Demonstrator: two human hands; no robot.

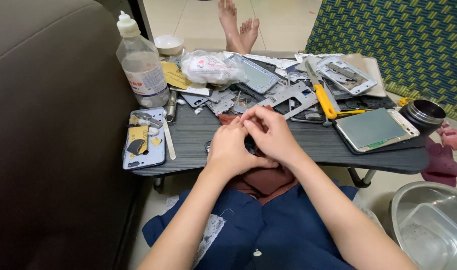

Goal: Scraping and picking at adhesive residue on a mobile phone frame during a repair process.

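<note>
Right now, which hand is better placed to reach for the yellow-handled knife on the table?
Right. The right hand lies nearer the yellow-handled knife, which sits up and to its right on the table; the left hand would have to cross over.

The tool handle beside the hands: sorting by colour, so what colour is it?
Yellow; the tool handle shows best in the head view.
</note>
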